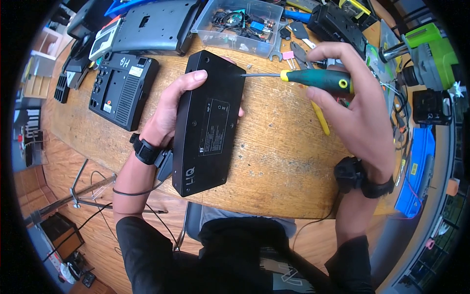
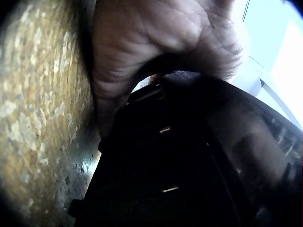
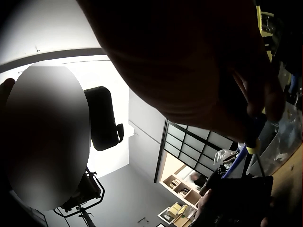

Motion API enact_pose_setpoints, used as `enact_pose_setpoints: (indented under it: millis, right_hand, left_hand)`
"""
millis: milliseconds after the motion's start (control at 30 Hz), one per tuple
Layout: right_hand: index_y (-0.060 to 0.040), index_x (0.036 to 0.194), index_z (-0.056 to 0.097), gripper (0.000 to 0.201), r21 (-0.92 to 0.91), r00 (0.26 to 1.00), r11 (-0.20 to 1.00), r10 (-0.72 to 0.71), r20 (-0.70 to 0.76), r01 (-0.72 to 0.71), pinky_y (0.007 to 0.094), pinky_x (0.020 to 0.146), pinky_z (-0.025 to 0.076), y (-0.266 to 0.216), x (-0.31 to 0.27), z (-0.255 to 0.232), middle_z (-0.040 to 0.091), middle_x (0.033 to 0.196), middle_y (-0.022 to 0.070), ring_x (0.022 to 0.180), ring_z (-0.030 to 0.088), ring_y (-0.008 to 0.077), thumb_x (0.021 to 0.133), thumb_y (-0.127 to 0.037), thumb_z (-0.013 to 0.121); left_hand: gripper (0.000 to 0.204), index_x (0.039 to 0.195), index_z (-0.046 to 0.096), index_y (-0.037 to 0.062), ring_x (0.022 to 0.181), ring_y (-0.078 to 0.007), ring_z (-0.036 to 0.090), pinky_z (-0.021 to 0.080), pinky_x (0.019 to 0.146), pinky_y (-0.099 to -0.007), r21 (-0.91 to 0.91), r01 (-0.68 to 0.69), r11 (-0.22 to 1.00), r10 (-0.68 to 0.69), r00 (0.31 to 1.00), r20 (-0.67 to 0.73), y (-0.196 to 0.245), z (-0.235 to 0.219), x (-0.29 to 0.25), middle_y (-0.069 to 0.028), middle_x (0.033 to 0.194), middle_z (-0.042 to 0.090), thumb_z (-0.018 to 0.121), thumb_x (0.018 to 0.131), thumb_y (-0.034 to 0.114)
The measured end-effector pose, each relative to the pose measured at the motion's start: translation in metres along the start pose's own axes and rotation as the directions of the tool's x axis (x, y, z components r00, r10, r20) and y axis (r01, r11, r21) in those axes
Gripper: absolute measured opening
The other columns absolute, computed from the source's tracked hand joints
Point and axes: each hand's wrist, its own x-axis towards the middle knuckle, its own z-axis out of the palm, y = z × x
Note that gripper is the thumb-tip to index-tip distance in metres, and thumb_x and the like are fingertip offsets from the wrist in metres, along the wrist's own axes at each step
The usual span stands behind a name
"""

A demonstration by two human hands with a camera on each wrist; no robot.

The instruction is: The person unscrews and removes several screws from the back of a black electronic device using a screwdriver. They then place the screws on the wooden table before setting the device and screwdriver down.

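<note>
My left hand [image 1: 171, 100] grips a black rectangular device case [image 1: 208, 122], thumb over its upper face and fingers round behind. The case is tilted above the table, with a printed label, handwritten "HQ" and small screws on the face towards me. In my right hand [image 1: 360, 103] is a screwdriver [image 1: 318, 80] with a green and yellow handle, thumb and fingers curled about it. Its shaft points left, with the tip right at the upper right corner of the case. In the left wrist view, the palm [image 2: 161, 33] arches over the dark case [image 2: 156, 156].
A second black device [image 1: 122, 90] lies left on the wooden table [image 1: 289, 161]. Behind are a grey panel [image 1: 152, 27] and a clear bin [image 1: 235, 41] of electronic parts. Pliers [image 1: 320, 117] lie beneath the right hand; a green power tool [image 1: 426, 54] and blue tray [image 1: 416, 171] are at right.
</note>
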Motion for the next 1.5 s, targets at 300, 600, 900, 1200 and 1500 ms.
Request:
enact_pose_setpoints:
  millis: [300, 600, 900, 1200, 1500]
  right_hand:
    - [-0.001, 0.105, 0.066, 0.023, -0.08, 0.99, 0.989, 0.123, -0.062, -0.128, 0.0229, 0.065, 0.044, -0.003, 0.004, 0.006, 0.065, 0.081, -0.0008, 0.072, 0.055, 0.0049, 0.087, -0.006, 0.079]
    - [-0.0037, 0.108, 0.064, 0.031, -0.221, 0.99, 0.965, -0.142, 0.008, 0.14, 0.0281, 0.068, 0.045, 0.008, -0.002, -0.002, 0.063, 0.098, 0.0062, 0.08, 0.058, 0.0175, 0.081, -0.001, 0.08]
    - [-0.002, 0.106, 0.066, 0.028, -0.225, 0.961, 0.943, -0.268, -0.072, 0.246, 0.0305, 0.069, 0.049, 0.017, -0.002, 0.002, 0.069, 0.097, 0.0097, 0.081, 0.065, 0.0218, 0.082, 0.0, 0.079]
    - [-0.0006, 0.1, 0.068, 0.023, -0.232, 0.93, 0.923, -0.342, -0.137, 0.305, 0.0349, 0.069, 0.052, 0.008, -0.007, 0.005, 0.069, 0.092, 0.0143, 0.079, 0.068, 0.0305, 0.081, -0.002, 0.08]
    - [0.0, 0.095, 0.066, 0.023, -0.235, 0.867, 0.892, -0.438, -0.237, 0.386, 0.0418, 0.071, 0.05, 0.024, -0.008, 0.018, 0.066, 0.087, 0.0163, 0.079, 0.064, 0.0383, 0.077, -0.003, 0.08]
  left_hand:
    - [0.067, 0.139, 0.053, -0.0033, 0.095, -0.0326, 0.076, 0.063, 0.085, -0.0422, 0.0, 0.014, 1.0, -0.014, 1.0, -0.018, 0.001, 0.002, 0.0, -0.0214, 0.11, 0.072, 0.058, 0.097, 0.048]
    - [0.071, 0.147, 0.044, 0.0023, 0.098, -0.0345, 0.074, 0.062, 0.086, -0.0444, 0.007, 0.003, 1.0, -0.003, 0.999, 0.046, 0.001, 0.007, 0.004, -0.0235, 0.115, 0.069, 0.056, 0.096, 0.051]
    - [0.074, 0.15, 0.041, 0.0042, 0.103, -0.0392, 0.072, 0.061, 0.089, -0.0488, -0.037, 0.023, 0.999, -0.021, 0.998, 0.057, -0.004, 0.003, 0.007, -0.0265, 0.118, 0.067, 0.05, 0.098, 0.056]
    - [0.075, 0.153, 0.037, 0.0088, 0.106, -0.0447, 0.068, 0.058, 0.09, -0.058, -0.174, 0.055, 0.983, -0.032, 0.991, 0.129, -0.007, 0.008, 0.008, -0.0297, 0.122, 0.063, 0.057, 0.094, 0.052]
    - [0.074, 0.146, 0.042, 0.0108, 0.104, -0.0419, 0.066, 0.058, 0.087, -0.057, -0.149, 0.092, 0.985, -0.059, 0.976, 0.211, -0.007, 0.006, 0.016, -0.0279, 0.123, 0.059, 0.066, 0.086, 0.046]
